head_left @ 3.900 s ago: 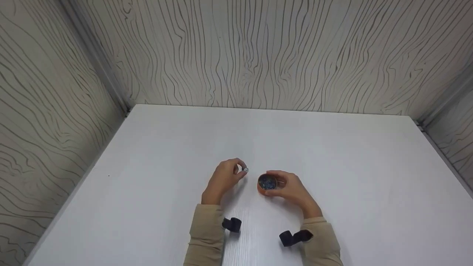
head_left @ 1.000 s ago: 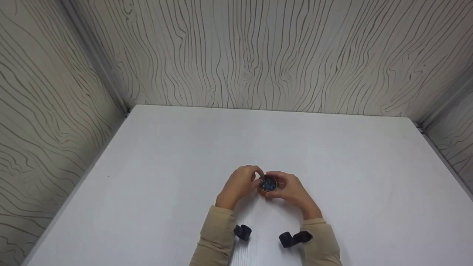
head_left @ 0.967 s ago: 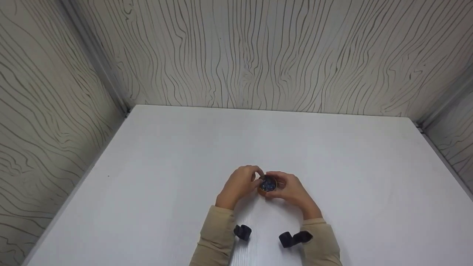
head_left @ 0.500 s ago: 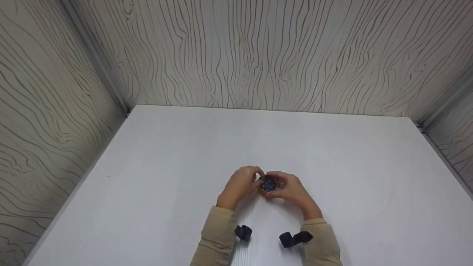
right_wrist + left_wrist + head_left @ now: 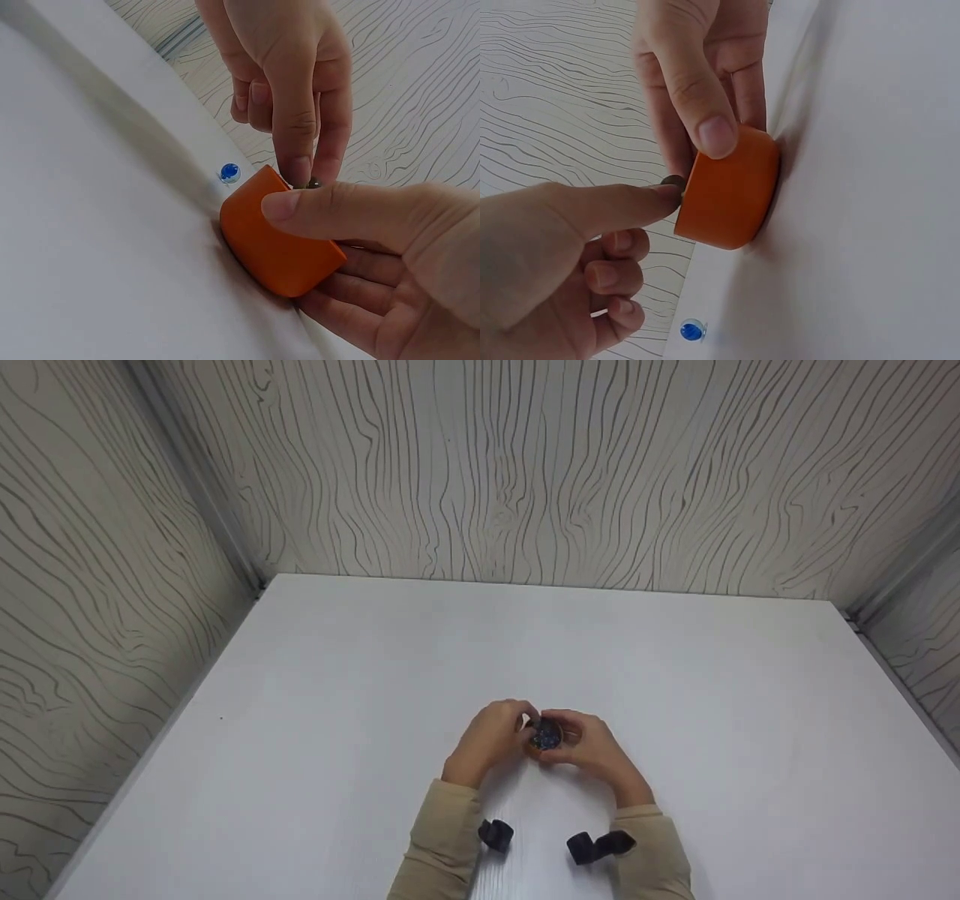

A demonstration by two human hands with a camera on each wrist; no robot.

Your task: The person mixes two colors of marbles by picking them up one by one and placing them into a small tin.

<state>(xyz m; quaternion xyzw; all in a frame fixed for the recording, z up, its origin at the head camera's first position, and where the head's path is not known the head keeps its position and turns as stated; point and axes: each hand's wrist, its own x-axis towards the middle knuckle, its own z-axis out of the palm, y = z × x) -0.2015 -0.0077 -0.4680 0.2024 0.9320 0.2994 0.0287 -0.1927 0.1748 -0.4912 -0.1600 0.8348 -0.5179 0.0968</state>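
Note:
A small orange cup (image 5: pixel 731 196) stands on the white table with dark blue, glassy pieces (image 5: pixel 548 735) inside it. From the right, my right hand (image 5: pixel 596 746) grips the cup, thumb on the near wall and fingers around the far side. My left hand (image 5: pixel 491 739) reaches in from the left, thumb and index finger at the cup's rim. Between those fingertips shows a small dark round marble (image 5: pixel 673 181), partly covered by the thumb. Both wrist views show a clear marble with a blue core (image 5: pixel 230 173) on the table beside the cup; the head view does not show it.
The white table (image 5: pixel 337 660) spreads around both hands, backed by a wood-grain patterned wall (image 5: pixel 480 472). A similar panel (image 5: pixel 97 622) borders the left side. Black wrist mounts (image 5: pixel 496 835) stick out from the tan sleeves.
Since the oldest frame, my left hand has moved right, bringing its pinched fingertips from beside the cup to its rim. Over the last second it shifts only slightly. My right hand keeps its grip.

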